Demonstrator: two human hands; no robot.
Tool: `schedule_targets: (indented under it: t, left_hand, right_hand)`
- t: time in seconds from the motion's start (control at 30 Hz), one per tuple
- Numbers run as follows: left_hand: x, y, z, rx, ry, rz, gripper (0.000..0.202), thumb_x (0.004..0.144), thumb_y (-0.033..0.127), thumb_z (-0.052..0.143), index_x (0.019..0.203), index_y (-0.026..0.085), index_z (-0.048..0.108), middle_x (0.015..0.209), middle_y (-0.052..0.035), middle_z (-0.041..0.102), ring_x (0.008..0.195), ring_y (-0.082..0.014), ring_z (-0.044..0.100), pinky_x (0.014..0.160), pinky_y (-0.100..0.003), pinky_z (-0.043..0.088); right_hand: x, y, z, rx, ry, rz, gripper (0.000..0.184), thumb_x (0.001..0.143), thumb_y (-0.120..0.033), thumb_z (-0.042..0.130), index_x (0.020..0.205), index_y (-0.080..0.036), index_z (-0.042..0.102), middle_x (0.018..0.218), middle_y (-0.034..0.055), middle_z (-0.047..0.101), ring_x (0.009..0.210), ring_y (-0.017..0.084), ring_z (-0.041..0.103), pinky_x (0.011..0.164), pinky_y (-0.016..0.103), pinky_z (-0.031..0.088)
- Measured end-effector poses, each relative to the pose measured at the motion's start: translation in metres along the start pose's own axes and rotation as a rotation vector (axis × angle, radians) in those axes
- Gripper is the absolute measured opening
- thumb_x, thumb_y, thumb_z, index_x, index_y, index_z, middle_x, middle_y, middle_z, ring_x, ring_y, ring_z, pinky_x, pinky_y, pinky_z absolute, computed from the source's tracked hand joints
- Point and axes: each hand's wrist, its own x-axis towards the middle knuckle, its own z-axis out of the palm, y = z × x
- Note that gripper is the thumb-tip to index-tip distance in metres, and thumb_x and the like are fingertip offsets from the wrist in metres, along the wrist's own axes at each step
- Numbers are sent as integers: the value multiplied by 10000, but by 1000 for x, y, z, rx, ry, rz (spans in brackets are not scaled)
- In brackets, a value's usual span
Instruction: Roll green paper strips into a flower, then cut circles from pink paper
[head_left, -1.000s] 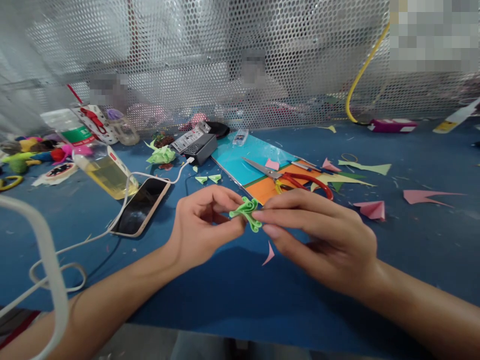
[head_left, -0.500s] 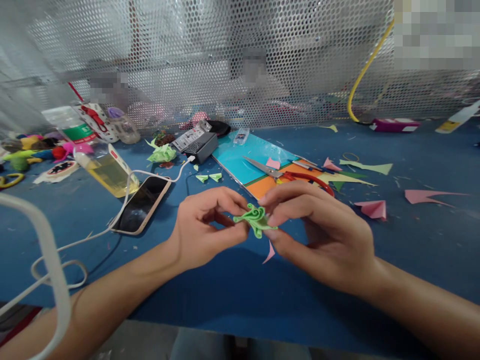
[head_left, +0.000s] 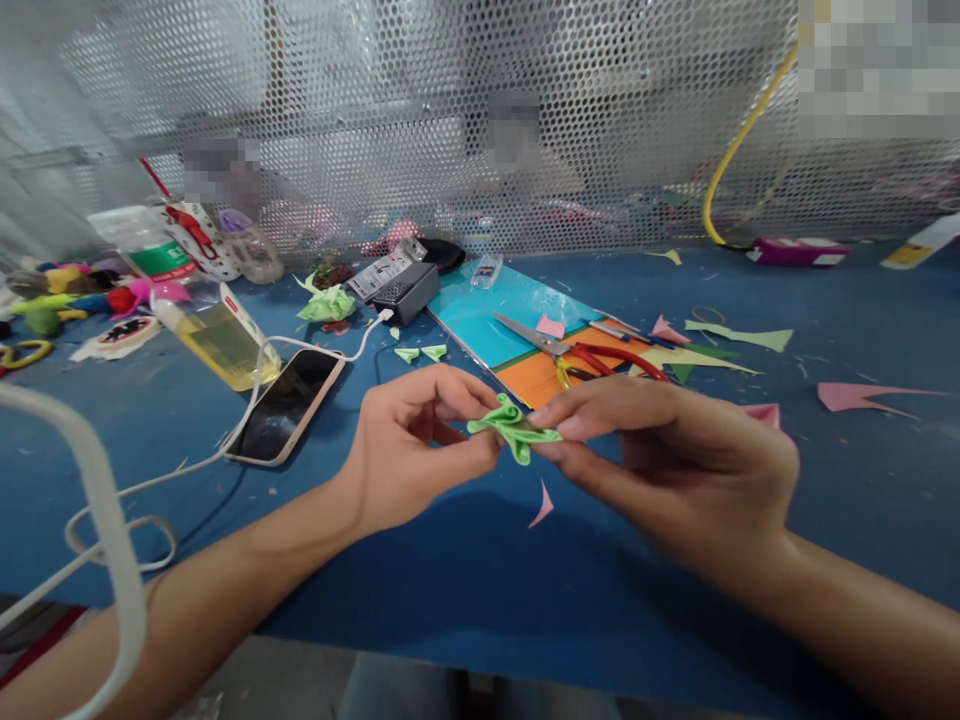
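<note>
A: Quick one: where's the piece?
B: Green folded paper (head_left: 517, 432), up off the blue table (head_left: 450, 590), between both hands, near the table's front edge.

A: Hands?
B: Left hand (head_left: 397, 465) pinches its left side, thumb against forefinger. Right hand (head_left: 690, 450) has the right side, fingertips above and thumb below. Both grips narrow, neither one free.

A: How far along?
B: Folding looks well advanced, I'd say. It already has several arms, and some of the ends are rolled. Piece isn't set down. Right-hand arm looks flatter than the rest, so maybe shaping is left there; fingertips cover part of it, can't confirm. How many folds remain, can't tell.

A: Look of it?
B: Light green, small, roughly star-shaped. Tight curl at the top, another at the bottom, left tip pointing into the left hand's pinch. Layers show along the edges. Underside hidden.

A: Anything else close by?
B: Two small green folded bits (head_left: 434, 352) lie beyond the left hand, apart from the piece. Scissors (head_left: 556, 348) lie across the blue sheet (head_left: 480, 325) and orange sheet (head_left: 529, 382), untouched. Pink sliver (head_left: 541, 505) on the table just nearer the person than the piece. Crumpled pale green paper (head_left: 328, 303) farther back, beside the black box (head_left: 406, 296).
</note>
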Motion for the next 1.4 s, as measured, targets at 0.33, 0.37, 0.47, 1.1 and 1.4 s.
schedule_targets:
  t: [0.33,0.37,0.47,1.1,1.4]
  left_hand:
    - [2,4,-5,-33,-60,-59,193,654,110,708,661,170,525,769,-20,644,527,-99,602,469,-215,530]
    - [2,5,-5,-10,-60,-51,190,661,115,705,669,171,523,764,-20,645,539,-102,609,469,-211,527]
    - [-1,4,-5,101,-27,38,210,675,96,697,769,183,530,750,-9,656,606,-112,637,489,-184,524]
    - [0,-9,-8,304,-183,536,396,696,-22,645,1036,181,651,808,-41,680,689,-111,627,485,-151,541]
    - [0,-10,-10,291,-161,508,370,711,-3,639,1021,198,645,850,-41,676,725,-115,638,480,-134,537]
  right_hand:
    - [11,-6,-3,34,-97,105,192,720,-104,736,813,-271,715,782,-36,715,731,132,667,663,258,579]
    - [11,-6,-3,52,-102,125,188,714,-99,739,797,-266,715,781,-34,714,727,134,669,658,260,581]
    - [10,-5,-2,94,-114,155,184,703,-85,744,778,-249,710,754,-28,706,710,136,667,640,255,580]
    - [7,-4,0,193,-84,272,192,709,-61,669,767,-243,675,732,-61,678,666,68,625,639,139,543]
    - [7,-4,1,208,-55,210,213,704,-64,727,806,-240,663,777,-69,668,690,51,618,667,123,543]
